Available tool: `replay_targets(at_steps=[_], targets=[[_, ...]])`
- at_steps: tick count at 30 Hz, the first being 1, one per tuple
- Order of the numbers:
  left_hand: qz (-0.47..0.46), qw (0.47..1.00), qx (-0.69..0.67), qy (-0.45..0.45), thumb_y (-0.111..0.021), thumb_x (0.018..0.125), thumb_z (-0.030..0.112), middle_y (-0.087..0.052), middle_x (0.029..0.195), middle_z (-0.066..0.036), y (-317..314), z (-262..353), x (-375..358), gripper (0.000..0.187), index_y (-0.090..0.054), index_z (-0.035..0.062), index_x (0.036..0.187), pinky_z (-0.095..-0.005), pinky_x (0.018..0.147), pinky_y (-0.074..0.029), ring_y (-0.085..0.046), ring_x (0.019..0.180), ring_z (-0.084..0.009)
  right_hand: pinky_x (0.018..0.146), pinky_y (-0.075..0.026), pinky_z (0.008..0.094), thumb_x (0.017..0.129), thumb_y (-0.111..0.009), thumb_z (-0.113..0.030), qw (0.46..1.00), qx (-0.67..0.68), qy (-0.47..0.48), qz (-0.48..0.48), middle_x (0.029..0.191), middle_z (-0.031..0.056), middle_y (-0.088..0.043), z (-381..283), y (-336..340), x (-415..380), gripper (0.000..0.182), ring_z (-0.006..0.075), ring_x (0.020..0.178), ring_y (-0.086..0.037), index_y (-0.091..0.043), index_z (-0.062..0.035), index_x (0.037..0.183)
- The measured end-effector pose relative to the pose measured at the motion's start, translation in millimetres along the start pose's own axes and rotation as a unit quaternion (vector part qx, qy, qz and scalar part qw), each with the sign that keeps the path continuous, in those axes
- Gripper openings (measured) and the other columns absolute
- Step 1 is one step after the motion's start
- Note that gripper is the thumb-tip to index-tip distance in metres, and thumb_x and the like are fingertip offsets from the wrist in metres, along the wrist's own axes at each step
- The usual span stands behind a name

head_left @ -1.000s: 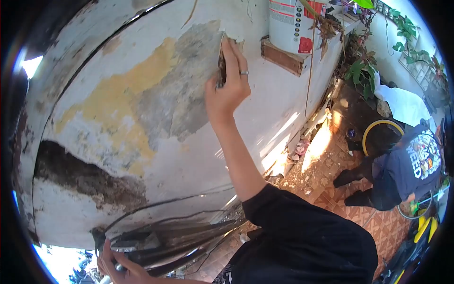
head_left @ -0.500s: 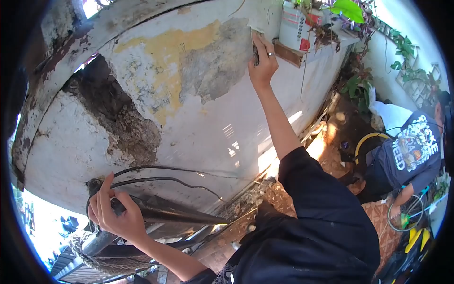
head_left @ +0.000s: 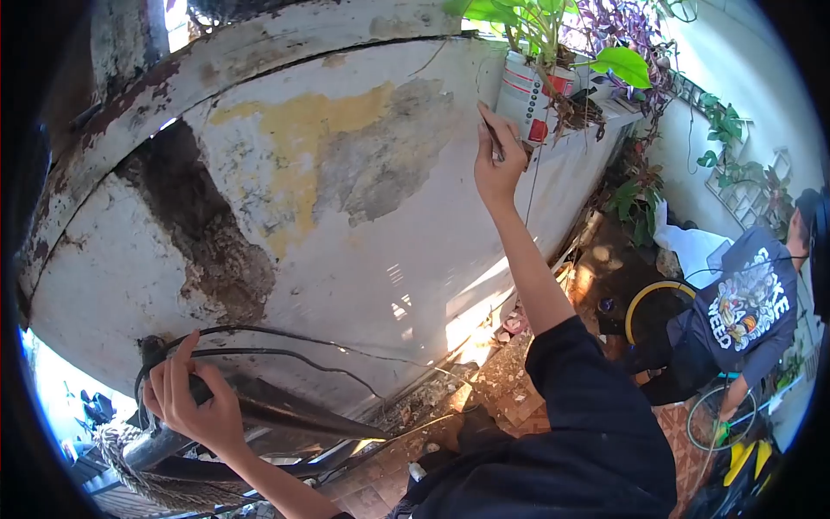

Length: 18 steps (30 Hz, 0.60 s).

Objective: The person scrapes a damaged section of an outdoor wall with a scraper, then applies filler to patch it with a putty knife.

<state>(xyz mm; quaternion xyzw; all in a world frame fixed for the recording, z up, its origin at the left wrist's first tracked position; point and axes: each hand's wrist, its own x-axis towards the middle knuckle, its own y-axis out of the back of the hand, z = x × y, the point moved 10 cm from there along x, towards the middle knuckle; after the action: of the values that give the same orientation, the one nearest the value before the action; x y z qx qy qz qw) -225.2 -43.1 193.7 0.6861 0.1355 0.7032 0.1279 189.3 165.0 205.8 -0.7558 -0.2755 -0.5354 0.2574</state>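
Note:
My right hand point(head_left: 501, 164) is closed round a thin dark tool, seen edge-on, close to the white wall point(head_left: 363, 268) and left of a white and red bucket point(head_left: 523, 99) with plants. Left of that hand, the wall has a bare grey patch point(head_left: 380, 151) and a yellow patch point(head_left: 294, 130). My left hand point(head_left: 194, 398) is at the lower left, its fingers curled around a dark rounded object point(head_left: 201, 389) by the black cables point(head_left: 285, 353); most of that object is hidden.
A deep broken hole point(head_left: 203, 216) runs down the wall's left part. Rope-wrapped pipes point(head_left: 151, 454) lie below my left hand. At the right, a co-worker in a printed shirt point(head_left: 748, 298) bends near a yellow hose point(head_left: 640, 303) and a round hoop point(head_left: 722, 415).
My right hand has come away from the grey patch's upper edge towards the bucket, with the tool turned edge-on. The view has shifted; my left hand keeps its place by the cables.

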Motion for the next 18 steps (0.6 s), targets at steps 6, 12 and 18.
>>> replay_targets(at_steps=[6, 12, 18], targets=[[0.004, 1.000, 0.010, 0.019, -0.053, 0.072, 0.002, -0.057, 0.068, 0.000, -2.6, -0.9, 0.4, 0.030, -0.073, 0.0109, 0.093, -0.0368, 0.090, -0.037, -0.050, 0.067, -0.0168, 0.085, -0.049, 0.0260, 0.091, -0.056, 0.000, 0.813, 0.352, -0.454, -0.096, 0.103, 0.0073, -0.062, 66.9, 9.4, -128.3, 0.025, 0.0162, 0.098, -0.059, -0.060, -0.0033, 0.115], [-0.014, 0.999, 0.038, 0.002, -0.055, 0.075, 0.004, -0.054, 0.069, -0.001, -7.4, 0.0, -1.3, 0.028, -0.072, 0.0100, 0.096, -0.0357, 0.089, -0.039, -0.050, 0.067, -0.0165, 0.096, -0.052, 0.0393, 0.090, -0.057, 0.001, 0.390, 0.393, -0.833, 0.022, 0.114, 0.0145, -0.056, 70.7, 36.8, -302.2, 0.027, 0.0256, 0.108, -0.057, -0.049, 0.0001, 0.116], [-0.034, 0.999, 0.038, -0.006, -0.055, 0.077, 0.004, -0.055, 0.070, -0.001, -9.8, 0.8, 0.0, 0.027, -0.072, 0.0092, 0.099, -0.0346, 0.086, -0.039, -0.050, 0.067, -0.0163, 0.094, -0.050, 0.0301, 0.090, -0.056, 0.001, 0.607, 0.418, -0.675, -0.032, 0.114, 0.0107, -0.060, 71.9, 39.0, -169.6, 0.030, 0.0184, 0.106, -0.058, -0.054, 0.0035, 0.120]])
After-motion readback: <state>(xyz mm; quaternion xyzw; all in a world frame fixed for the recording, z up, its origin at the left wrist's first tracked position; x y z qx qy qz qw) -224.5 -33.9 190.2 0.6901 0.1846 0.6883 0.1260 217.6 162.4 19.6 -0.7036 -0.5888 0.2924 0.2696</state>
